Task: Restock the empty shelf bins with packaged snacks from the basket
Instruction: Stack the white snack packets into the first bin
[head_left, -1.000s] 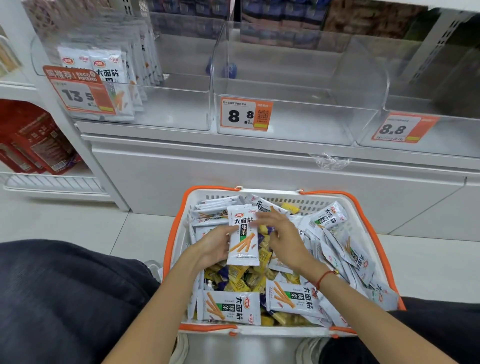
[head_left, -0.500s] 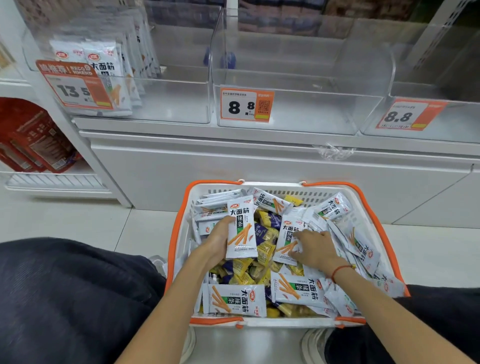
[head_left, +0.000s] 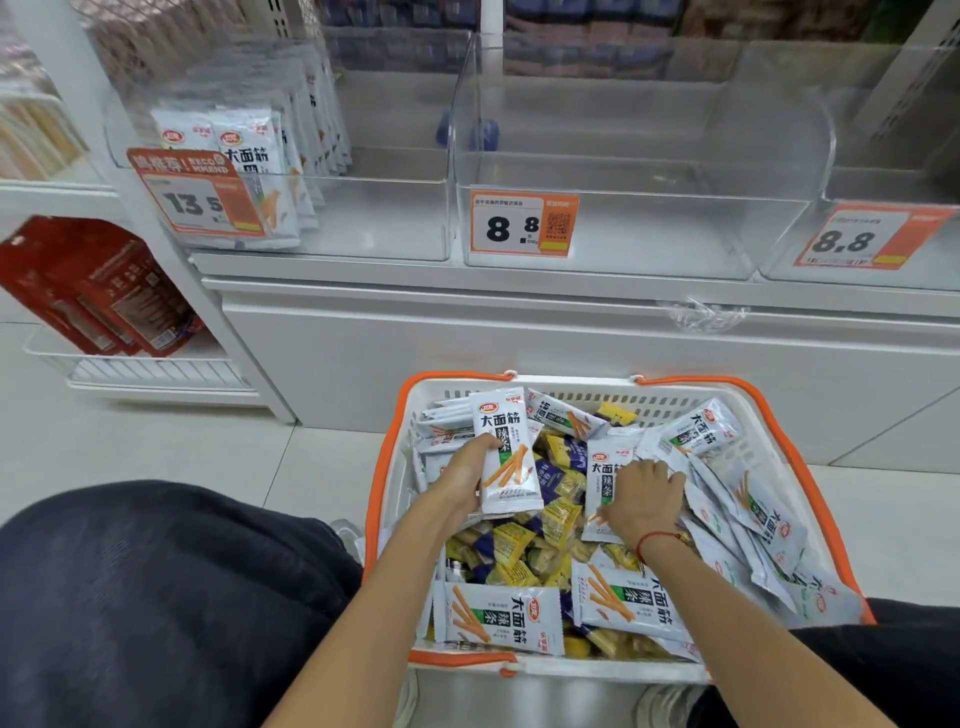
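Note:
A white basket with an orange rim sits on the floor between my knees, full of white snack packets and small yellow and purple packs. My left hand grips a white packet upright over the basket's left side. My right hand lies on another white packet in the basket's middle. Its fingers are curled and dig in among the packets. Above, the middle clear bin with an 8.8 tag stands empty. The left bin holds a row of white packets.
Another clear bin with an 8.8 tag is at the right, its inside mostly out of view. A white cabinet front runs below the bins. Red packages lean on a low wire shelf at the left. My dark trouser leg fills the lower left.
My right hand left the packet held by my left hand and dropped to the right onto another packet in the basket. My left hand keeps its packet upright.

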